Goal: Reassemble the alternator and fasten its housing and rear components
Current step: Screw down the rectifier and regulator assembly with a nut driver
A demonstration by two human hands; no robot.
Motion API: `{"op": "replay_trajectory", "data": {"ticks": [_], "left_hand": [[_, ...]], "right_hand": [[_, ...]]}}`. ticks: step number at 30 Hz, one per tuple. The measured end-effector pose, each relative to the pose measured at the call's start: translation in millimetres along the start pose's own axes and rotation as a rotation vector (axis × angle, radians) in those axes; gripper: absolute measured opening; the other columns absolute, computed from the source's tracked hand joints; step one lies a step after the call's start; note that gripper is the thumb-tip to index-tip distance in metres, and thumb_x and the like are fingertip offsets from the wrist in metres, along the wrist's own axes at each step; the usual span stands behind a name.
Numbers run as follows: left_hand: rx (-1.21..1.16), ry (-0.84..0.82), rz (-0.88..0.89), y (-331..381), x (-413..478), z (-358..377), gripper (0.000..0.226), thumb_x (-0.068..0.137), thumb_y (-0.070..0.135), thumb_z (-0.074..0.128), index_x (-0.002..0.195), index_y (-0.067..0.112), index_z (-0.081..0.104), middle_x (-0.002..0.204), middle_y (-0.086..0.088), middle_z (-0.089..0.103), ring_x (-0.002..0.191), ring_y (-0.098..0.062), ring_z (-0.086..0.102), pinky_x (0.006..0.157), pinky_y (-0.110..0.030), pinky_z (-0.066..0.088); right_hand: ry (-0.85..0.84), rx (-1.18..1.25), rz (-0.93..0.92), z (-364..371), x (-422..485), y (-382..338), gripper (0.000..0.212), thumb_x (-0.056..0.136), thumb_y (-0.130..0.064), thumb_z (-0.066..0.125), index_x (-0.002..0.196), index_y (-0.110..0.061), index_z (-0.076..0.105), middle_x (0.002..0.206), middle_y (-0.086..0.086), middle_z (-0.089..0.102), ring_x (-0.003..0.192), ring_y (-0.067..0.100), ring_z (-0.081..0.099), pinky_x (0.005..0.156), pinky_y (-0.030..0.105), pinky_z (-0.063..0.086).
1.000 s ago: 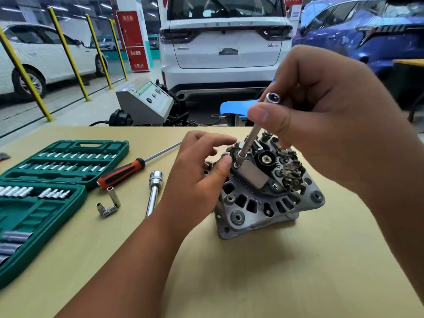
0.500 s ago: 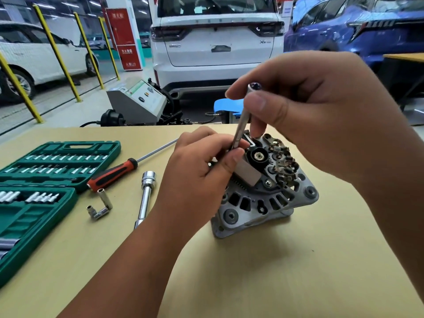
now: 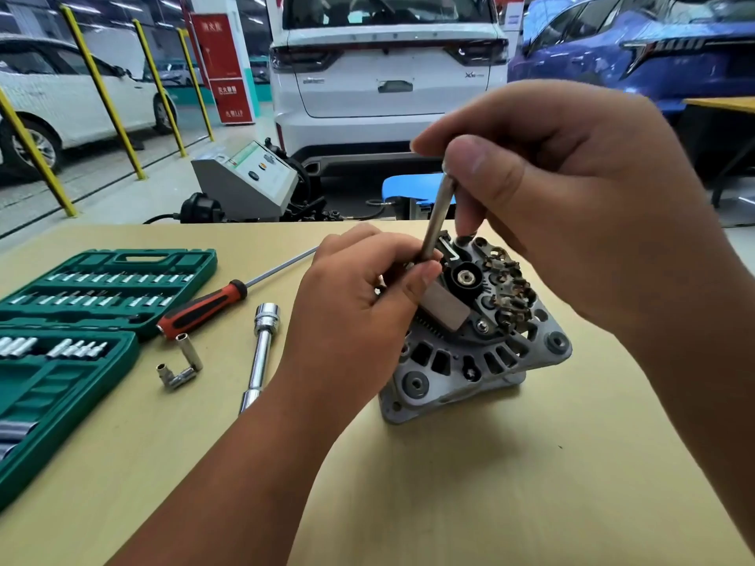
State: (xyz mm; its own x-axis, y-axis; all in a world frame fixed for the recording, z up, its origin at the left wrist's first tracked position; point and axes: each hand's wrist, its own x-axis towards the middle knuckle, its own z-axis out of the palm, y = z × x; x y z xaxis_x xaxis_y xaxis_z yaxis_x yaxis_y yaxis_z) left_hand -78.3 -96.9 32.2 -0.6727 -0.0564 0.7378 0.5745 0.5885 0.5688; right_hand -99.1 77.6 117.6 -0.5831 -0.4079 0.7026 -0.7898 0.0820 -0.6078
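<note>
Overall, we record a vehicle hall. A white SUV [image 3: 388,83] is parked tail-on behind the table, with a blue car [image 3: 637,51] to its right. A white car [image 3: 61,96] stands at far left beyond a row of yellow posts [image 3: 103,91], and a red sign pillar [image 3: 222,67] stands between the white vehicles. We note a grey console machine [image 3: 245,185] and a blue seat [image 3: 408,185] just past the table's far edge.

The table [image 3: 531,484] has a pale tan board surface. At its left lies an open green socket case [image 3: 61,320], with sockets seated in rows.

The alternator [image 3: 461,361] sits right of centre on the table, tilted, its rear face turned up.

The right hand [image 3: 572,198] pinches the top of a slim steel shaft [image 3: 436,214] between thumb and fingers. The left hand [image 3: 355,320] pinches the shaft's lower end at the alternator's rear. We cannot tell whether the tip sits on a fastener, because the left fingers hide it.

Between case and alternator lie a red-and-black screwdriver [image 3: 204,310], a chrome extension bar [image 3: 261,353] and two small sockets [image 3: 182,367] touching in an L.
</note>
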Motion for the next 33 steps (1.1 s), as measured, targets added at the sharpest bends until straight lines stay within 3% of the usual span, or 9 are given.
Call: {"op": "replay_trajectory", "data": {"ticks": [4,7,13,18,20,22,24,28,33], "left_hand": [[0.02,0.009,0.022,-0.1,-2.2,1.5,0.011,0.096,0.031,0.071,0.104,0.032,0.078,0.087,0.017,0.065,0.093,-0.012,0.059,0.083,-0.027,0.047],[-0.036,0.055,-0.005,0.4,-4.0,3.2,0.009,0.091,0.043,0.076,0.098,0.042,0.071,0.081,0.024,0.056,0.085,-0.012,0.057,0.078,-0.028,0.045],[-0.007,0.058,0.02,1.9,-4.6,3.3,0.01,0.095,0.03,0.074,0.095,0.039,0.07,0.084,0.018,0.064,0.09,-0.012,0.06,0.079,-0.021,0.044],[-0.017,0.003,-0.011,3.2,-4.1,1.2,0.011,0.097,0.028,0.069,0.099,0.037,0.074,0.096,0.015,0.068,0.101,-0.009,0.061,0.085,-0.011,0.042],[-0.019,-0.005,-0.012,3.1,-3.9,0.6,0.013,0.097,0.027,0.068,0.101,0.037,0.074,0.091,0.016,0.069,0.102,-0.009,0.06,0.086,-0.012,0.042],[-0.013,-0.006,-0.008,2.8,-4.3,1.2,0.013,0.098,0.026,0.067,0.101,0.037,0.074,0.087,0.018,0.069,0.101,-0.009,0.06,0.085,-0.012,0.042],[-0.012,0.004,-0.006,3.3,-4.6,2.0,0.014,0.099,0.028,0.067,0.101,0.039,0.074,0.088,0.016,0.068,0.099,-0.011,0.061,0.084,-0.014,0.043],[-0.126,0.104,-0.015,3.9,-6.5,-1.4,0.013,0.102,0.038,0.062,0.104,0.046,0.071,0.092,0.017,0.07,0.093,-0.019,0.066,0.082,-0.023,0.047],[-0.272,0.214,-0.082,-1.3,-6.8,-3.8,0.021,0.106,0.042,0.054,0.103,0.037,0.075,0.087,0.012,0.069,0.085,-0.014,0.066,0.079,-0.029,0.052]], "right_hand": [[0.04,-0.059,0.008,1.9,2.1,3.1,0.009,0.099,-0.027,0.069,0.095,-0.02,0.065,0.064,0.0,0.063,0.053,0.012,0.058,0.051,0.021,0.041],[0.089,-0.069,-0.006,6.2,0.9,2.8,0.03,0.095,-0.03,0.074,0.081,-0.017,0.051,0.067,0.013,0.053,0.056,0.023,0.045,0.052,0.032,0.038],[0.024,0.114,0.044,1.5,2.0,4.7,0.024,0.096,-0.04,0.071,0.084,-0.021,0.063,0.057,0.0,0.045,0.048,0.015,0.034,0.045,0.025,0.029],[0.57,0.792,0.679,-40.0,18.5,59.5,0.033,0.103,-0.045,0.062,0.081,-0.021,0.06,0.067,-0.007,0.035,0.05,0.011,0.026,0.043,0.023,0.02],[0.874,0.988,0.848,-53.9,21.2,81.9,0.027,0.105,-0.034,0.059,0.085,-0.016,0.056,0.077,-0.004,0.042,0.055,0.01,0.036,0.049,0.017,0.031],[1.016,1.051,0.903,-56.5,19.6,93.1,0.014,0.103,-0.023,0.057,0.096,-0.011,0.056,0.097,0.003,0.052,0.07,0.016,0.046,0.065,0.018,0.042],[0.975,1.068,0.936,-51.7,19.3,94.4,0.005,0.097,-0.01,0.051,0.1,-0.01,0.055,0.115,0.011,0.05,0.083,0.02,0.046,0.071,0.024,0.046],[0.789,1.117,0.877,-42.2,23.6,84.0,0.042,0.082,0.013,0.028,0.101,-0.008,0.059,0.118,0.019,0.049,0.094,0.023,0.051,0.077,0.031,0.055],[0.605,1.234,0.731,-36.6,27.6,66.5,0.046,0.092,0.023,0.026,0.098,-0.001,0.065,0.113,0.027,0.06,0.082,0.039,0.078,0.079,0.044,0.066]]}}
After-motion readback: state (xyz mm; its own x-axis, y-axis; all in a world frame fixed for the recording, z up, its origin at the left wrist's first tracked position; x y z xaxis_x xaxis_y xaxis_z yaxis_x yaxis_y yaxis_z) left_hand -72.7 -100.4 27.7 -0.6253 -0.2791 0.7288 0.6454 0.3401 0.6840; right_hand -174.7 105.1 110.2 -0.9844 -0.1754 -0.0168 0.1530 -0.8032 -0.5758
